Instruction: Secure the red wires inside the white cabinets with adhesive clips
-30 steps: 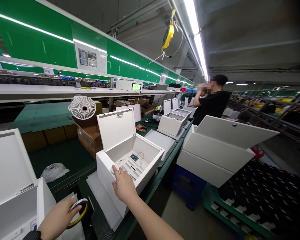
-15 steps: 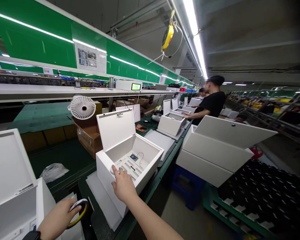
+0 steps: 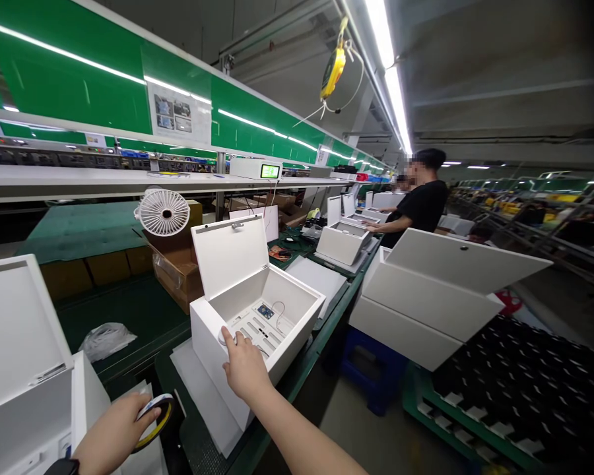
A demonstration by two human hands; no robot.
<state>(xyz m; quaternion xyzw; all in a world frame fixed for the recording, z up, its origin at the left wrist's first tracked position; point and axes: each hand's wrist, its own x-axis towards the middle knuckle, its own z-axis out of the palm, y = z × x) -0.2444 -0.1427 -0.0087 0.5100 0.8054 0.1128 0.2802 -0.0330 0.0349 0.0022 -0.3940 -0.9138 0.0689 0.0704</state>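
Green panels [image 3: 113, 86] flank the factory line as we rest spread right fingers [image 3: 227, 338] on the near rim of a smooth white box [image 3: 206, 333] upon the tabletop [image 3: 143, 300], perhaps steadying it. Our left fingers [image 3: 150, 416] grasp ring-shaped tape [image 3: 154, 435], apparently for ready use. Its raised lid [image 3: 230, 254] exposes a blue circuit board [image 3: 266, 311].

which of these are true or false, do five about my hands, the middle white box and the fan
1. The left hand holds a roll of tape. True.
2. The right hand is inside the cardboard box. False: it is at the near edge of the middle white box.
3. A circuit board is inside that box. True.
4. Its lid is shut. False: the lid stands open.
5. The fan is white. True.
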